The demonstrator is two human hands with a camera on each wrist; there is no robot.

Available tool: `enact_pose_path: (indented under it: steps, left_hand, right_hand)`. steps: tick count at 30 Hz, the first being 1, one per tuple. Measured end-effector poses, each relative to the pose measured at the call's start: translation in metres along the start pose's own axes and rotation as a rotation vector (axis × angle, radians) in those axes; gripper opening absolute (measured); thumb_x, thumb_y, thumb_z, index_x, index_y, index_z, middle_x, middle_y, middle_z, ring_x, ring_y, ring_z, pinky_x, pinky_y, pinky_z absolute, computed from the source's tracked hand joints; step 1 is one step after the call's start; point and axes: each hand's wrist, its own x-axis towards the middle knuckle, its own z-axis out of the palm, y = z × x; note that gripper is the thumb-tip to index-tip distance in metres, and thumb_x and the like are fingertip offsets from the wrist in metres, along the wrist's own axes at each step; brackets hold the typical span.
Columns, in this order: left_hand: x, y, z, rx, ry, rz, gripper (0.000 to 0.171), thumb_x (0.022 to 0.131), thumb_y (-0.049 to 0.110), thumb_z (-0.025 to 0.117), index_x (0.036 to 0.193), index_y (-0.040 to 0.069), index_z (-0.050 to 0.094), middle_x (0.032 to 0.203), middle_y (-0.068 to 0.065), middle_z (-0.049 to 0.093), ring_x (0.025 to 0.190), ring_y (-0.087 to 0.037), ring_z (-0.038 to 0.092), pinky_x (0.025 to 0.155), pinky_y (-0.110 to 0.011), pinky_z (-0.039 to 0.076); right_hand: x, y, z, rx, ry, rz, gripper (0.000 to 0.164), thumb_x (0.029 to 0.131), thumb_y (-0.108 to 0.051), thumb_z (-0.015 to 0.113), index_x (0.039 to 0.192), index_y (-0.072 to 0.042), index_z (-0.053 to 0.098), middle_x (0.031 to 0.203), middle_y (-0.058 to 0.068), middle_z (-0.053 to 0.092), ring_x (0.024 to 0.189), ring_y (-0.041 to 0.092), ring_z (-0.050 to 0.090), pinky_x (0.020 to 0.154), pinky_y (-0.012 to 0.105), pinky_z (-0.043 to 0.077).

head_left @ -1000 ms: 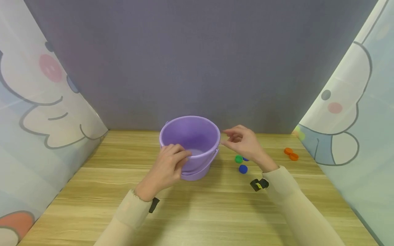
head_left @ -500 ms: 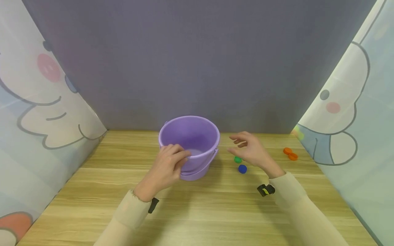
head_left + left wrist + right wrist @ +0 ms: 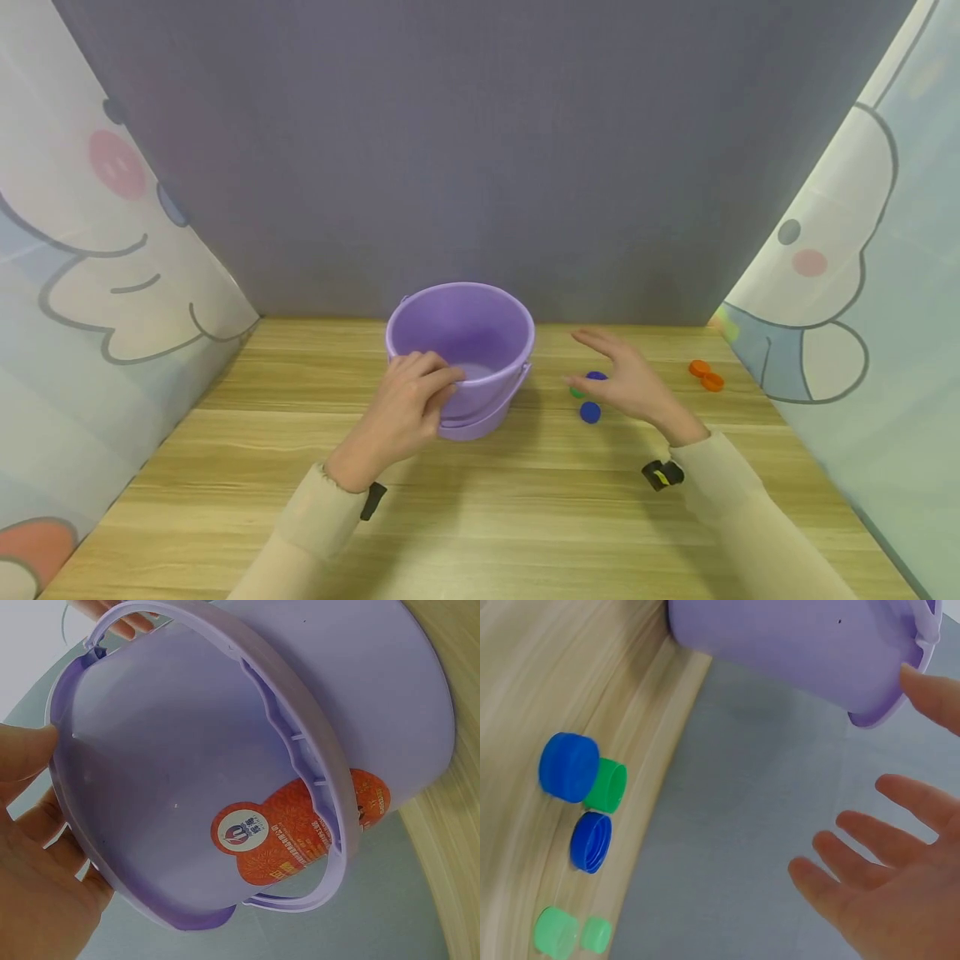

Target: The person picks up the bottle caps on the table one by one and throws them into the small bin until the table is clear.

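Note:
A purple bucket [image 3: 483, 400] stands upright on the table. My left hand [image 3: 408, 400] grips its near rim, the thumb outside and the fingers over the edge. To the right of the bucket, my right hand [image 3: 630, 387] hovers with fingers spread and thumb apart, holding nothing. Under and beside its fingers lie a blue bottle cap [image 3: 590, 412], a second blue bottle cap [image 3: 596, 376] and a green bottle cap [image 3: 577, 392] half covered by the thumb. The right wrist view also shows two pale green bottle caps [image 3: 555, 932], hidden in the head view.
Two orange bottle caps [image 3: 707, 376] lie farther right, near the side curtain [image 3: 832, 333]. A grey panel [image 3: 480, 167] rises behind the wooden table [image 3: 480, 533]. The bucket's handle [image 3: 315, 735] hangs down on its near side, over a red label [image 3: 277, 840].
My right hand has drawn back from the bucket's rim, to the right and lower over the caps, and its fingers have spread. The left hand and the bucket stay put.

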Motion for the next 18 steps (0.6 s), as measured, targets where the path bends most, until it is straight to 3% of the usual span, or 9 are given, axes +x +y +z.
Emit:
enact_pose_path:
  steps: [7,18]
  left_hand:
    - [-0.001,-0.001,0.001,0.002,0.009,0.006,0.017,0.086,-0.002,0.071,0.100,0.007,0.076,0.088,0.000,0.062,0.081,-0.021,0.052,0.081,-0.041,0.041]
    - [0.000,-0.002,0.002,-0.001,0.011,0.013,0.018,0.086,-0.003,0.070,0.100,0.005,0.076,0.088,-0.001,0.062,0.081,-0.021,0.052,0.081,-0.041,0.042]
  right_hand:
    - [-0.007,0.006,-0.001,-0.038,-0.059,0.083,0.095,0.085,-0.048,0.078,0.161,-0.017,0.030,0.168,0.015,0.017,0.149,0.051,0.018,0.107,0.078,0.018]
    - [-0.016,0.019,-0.003,-0.025,-0.095,0.107,0.103,0.085,-0.052,0.077,0.164,-0.017,0.020,0.169,0.018,0.006,0.151,0.050,0.006,0.107,0.079,0.015]
